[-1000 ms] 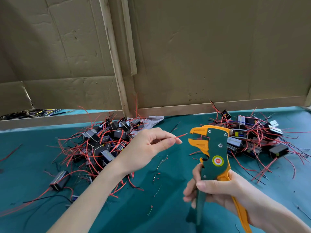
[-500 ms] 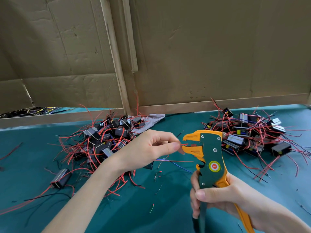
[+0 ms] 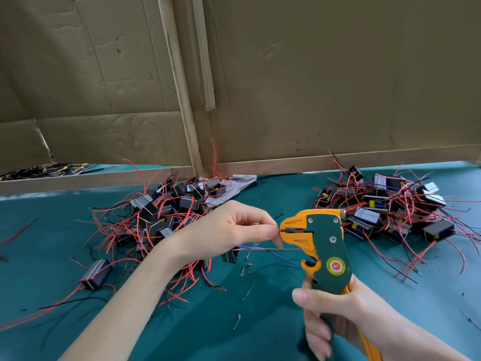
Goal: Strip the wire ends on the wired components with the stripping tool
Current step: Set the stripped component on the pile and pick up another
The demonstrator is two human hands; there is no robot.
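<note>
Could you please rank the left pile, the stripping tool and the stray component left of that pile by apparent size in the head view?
1. left pile
2. stripping tool, enlarged by nearness to the camera
3. stray component

Round red sticker (image 3: 336,267) reading "DK", on the stripping tool (image 3: 325,246), green body

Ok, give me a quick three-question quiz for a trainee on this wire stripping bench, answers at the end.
1. True or false: the left hand pinches a red wire at the head of the stripping tool.
2. Which hand grips the tool's handles? A, left hand; B, right hand; C, both.
3. How many heaps of wired components lie on the teal mat?
Key: 1 true; 2 B; 3 two, one to the left and one to the right.
</note>
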